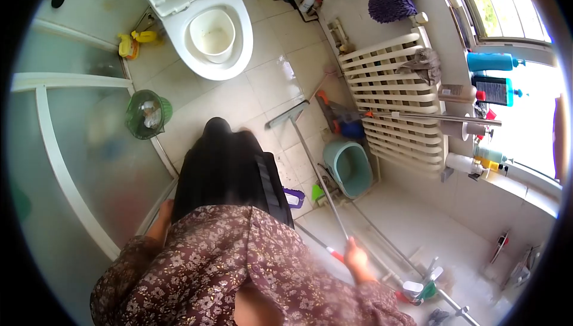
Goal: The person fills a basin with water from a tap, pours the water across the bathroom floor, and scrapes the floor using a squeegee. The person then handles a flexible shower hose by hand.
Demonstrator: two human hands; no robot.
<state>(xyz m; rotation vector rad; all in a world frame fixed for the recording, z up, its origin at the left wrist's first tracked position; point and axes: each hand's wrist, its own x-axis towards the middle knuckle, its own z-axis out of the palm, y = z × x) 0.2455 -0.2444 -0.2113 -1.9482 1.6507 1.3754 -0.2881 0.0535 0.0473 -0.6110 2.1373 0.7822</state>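
My right hand [356,258] is wrapped round the upper end of a long-handled squeegee [309,154]. The squeegee's flat head [287,114] rests on the tiled floor, right of my knees. Down at my left side, my left hand [162,215] is beside my dark trousers, near the shower door frame; its fingers are too hidden to read. Another pole with a red section [335,255] lies close to my right hand. In front of me a white bucket [212,33] sits in the toilet bowl [240,40].
A green waste basket [166,111] stands at left by the frosted shower door [89,141]. To the right are a teal bucket [348,169], a white radiator [394,102] and bottles [490,62] on the window sill. Yellow bottles [127,46] stand near the toilet.
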